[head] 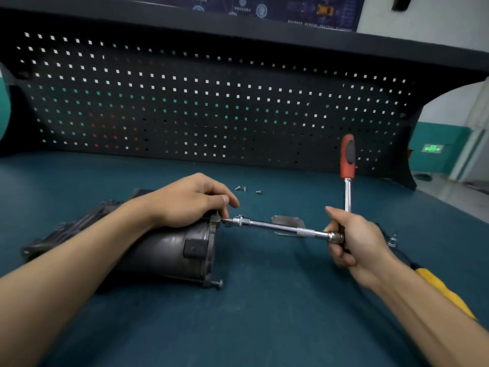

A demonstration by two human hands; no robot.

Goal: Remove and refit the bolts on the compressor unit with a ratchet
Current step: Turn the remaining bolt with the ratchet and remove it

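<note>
Compressor (169,250) lies on its side on the bench (251,327), 8 o'clock of centre. Left hand (190,200) rests on it, thumb and forefinger pinching a bolt (227,221) at the flange rim. Right hand (354,239), 4 o'clock, is curled round the ratchet (347,165) head, red handle pointing to 12. Loose bolts (240,188) lie at 12 o'clock of the flange (three, small).

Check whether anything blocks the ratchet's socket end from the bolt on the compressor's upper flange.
Nothing visible does. The extension of the ratchet reaches the flange of the compressor, where the left hand pinches its tip. The metal plate lies on the table beneath the shaft, off the line, and the loose bolts sit farther back.
</note>
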